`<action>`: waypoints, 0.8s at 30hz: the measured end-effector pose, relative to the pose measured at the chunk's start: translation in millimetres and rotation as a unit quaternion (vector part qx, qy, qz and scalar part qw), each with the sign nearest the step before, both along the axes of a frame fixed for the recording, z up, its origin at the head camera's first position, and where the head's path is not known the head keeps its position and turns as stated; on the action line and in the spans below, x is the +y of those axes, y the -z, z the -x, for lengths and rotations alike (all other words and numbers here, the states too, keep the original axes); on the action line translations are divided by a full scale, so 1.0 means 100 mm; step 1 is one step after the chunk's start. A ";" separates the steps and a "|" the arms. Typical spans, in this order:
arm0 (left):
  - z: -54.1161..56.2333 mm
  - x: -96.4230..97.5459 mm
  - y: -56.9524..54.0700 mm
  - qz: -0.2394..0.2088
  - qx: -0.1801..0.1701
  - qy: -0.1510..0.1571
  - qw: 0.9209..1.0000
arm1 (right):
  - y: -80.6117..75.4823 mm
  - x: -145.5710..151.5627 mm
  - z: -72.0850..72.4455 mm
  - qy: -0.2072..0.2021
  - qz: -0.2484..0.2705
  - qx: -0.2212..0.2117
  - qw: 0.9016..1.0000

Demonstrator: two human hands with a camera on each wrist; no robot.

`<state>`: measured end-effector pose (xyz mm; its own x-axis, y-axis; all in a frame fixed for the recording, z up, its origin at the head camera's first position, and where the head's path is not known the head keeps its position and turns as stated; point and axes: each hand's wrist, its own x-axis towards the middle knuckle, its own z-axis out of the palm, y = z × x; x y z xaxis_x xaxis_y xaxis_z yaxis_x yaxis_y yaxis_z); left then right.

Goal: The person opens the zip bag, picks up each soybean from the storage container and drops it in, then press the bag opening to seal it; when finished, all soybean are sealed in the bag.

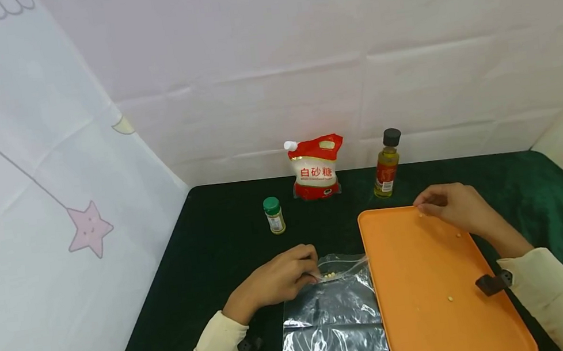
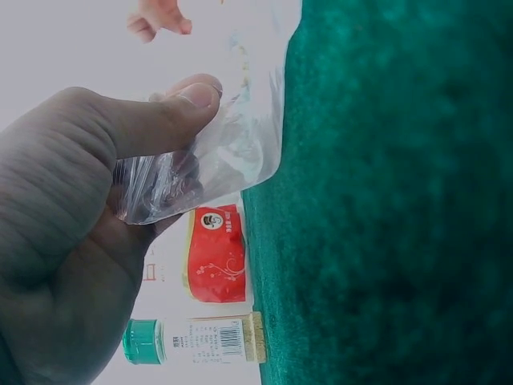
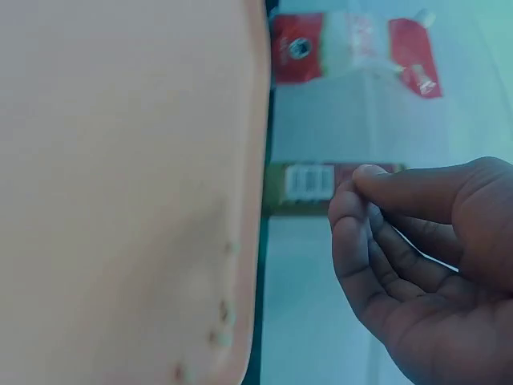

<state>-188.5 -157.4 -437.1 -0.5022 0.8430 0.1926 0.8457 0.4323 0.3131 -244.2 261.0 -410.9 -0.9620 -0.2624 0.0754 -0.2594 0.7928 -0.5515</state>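
Observation:
My left hand [image 1: 282, 274] pinches the top edge of a clear zip bag [image 1: 335, 302] between thumb and fingers, beside its mouth. Several small pale-yellow kernels [image 1: 329, 275] show at that mouth. In the left wrist view the thumb presses on the clear film [image 2: 240, 148]. My right hand [image 1: 454, 208] is at the far edge of an orange tray [image 1: 408, 282], its thumb and index fingertips together with nothing visible between them. A few loose kernels lie on the tray, one [image 1: 450, 299] toward the near side and another [image 1: 458, 235] near the right edge.
Behind the bag stands a small green-capped jar [image 1: 274, 217]. A red and white sugar pouch [image 1: 315, 169] and a black-capped oil bottle [image 1: 386, 163] stand at the table's back, the bottle just beyond the tray. A dark green cloth [image 1: 215, 235] covers the table.

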 end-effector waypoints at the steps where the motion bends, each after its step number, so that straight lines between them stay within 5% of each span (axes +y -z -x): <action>1: 0.00 0.00 0.00 -0.001 0.001 -0.001 1.000 | -0.02 -0.02 -0.01 -0.001 0.011 0.000 1.000; 9: -0.01 0.00 -0.02 0.000 0.000 0.002 1.000 | -0.17 -0.21 -0.11 -0.017 0.159 -0.070 0.985; 17: -0.01 0.00 -0.03 -0.002 -0.002 0.001 1.000 | -0.28 -0.41 -0.20 -0.042 0.238 -0.076 0.967; 24: -0.03 0.00 -0.03 -0.003 -0.004 0.001 1.000 | -0.23 -0.59 -0.24 -0.091 0.338 -0.117 0.930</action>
